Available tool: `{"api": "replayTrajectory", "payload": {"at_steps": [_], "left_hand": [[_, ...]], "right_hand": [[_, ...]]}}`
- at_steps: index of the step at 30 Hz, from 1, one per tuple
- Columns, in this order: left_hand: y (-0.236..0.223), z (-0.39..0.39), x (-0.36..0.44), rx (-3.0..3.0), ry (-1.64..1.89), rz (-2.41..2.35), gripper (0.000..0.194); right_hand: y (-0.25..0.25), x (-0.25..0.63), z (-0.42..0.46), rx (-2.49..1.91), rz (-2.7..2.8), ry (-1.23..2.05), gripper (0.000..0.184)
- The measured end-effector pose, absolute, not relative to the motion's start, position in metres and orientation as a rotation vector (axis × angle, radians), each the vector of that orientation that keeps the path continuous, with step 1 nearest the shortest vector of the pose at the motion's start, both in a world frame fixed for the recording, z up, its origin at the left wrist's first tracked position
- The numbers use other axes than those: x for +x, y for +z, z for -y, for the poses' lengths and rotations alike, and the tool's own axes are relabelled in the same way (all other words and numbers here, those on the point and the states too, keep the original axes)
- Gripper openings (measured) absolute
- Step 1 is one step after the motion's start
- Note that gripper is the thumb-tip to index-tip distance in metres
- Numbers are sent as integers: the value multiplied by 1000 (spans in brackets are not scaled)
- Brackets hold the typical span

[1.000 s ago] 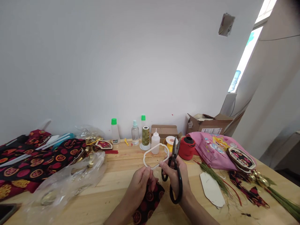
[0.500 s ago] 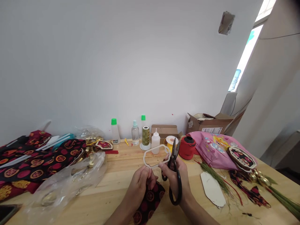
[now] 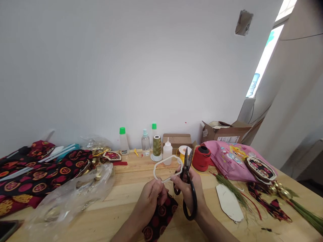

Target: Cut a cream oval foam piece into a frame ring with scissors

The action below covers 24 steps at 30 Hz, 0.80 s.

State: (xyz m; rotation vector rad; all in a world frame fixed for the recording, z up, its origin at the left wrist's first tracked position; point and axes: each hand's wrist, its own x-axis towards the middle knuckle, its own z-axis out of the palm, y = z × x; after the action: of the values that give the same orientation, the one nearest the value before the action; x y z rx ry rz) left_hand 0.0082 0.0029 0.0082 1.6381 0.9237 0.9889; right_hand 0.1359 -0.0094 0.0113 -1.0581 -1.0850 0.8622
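A thin cream frame with a wavy outline is held up between both hands over the table. My left hand pinches its lower edge. Dark patterned fabric hangs just under those fingers; whether they grip it too is hidden. Black-handled scissors rest in my right hand, blades pointing up and slightly apart. The thumb and fingers of that hand also touch the right side of the frame. Behind the frame stands a white squeeze bottle.
Along the wall stand bottles, an olive thread spool, a red thread cone and a cardboard box. A cream plate, green tassels and a pink bag lie right. Patterned fabric and a plastic bag cover the left.
The frame, scissors and both hands stay almost in place. Only slight shifts of the frame and fingers show, with a small movement of the camera.
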Motion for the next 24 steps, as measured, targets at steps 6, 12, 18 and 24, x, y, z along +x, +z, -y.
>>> {"api": "replayTrajectory", "payload": {"at_steps": [6,12,18,24], "left_hand": [[7,-9,2,1421,890,-770,35],[-4,-17,-5,1267,586,-666,29],[-5,-10,2,1241,570,-616,30],[-2,-9,5,1226,708,-645,36]], "right_hand": [[14,155,3,-1034,1062,1019,22],[24,163,5,-1092,1283,1099,26],[24,160,4,-1137,1352,937,28],[20,152,4,-1140,1275,899,29]]}}
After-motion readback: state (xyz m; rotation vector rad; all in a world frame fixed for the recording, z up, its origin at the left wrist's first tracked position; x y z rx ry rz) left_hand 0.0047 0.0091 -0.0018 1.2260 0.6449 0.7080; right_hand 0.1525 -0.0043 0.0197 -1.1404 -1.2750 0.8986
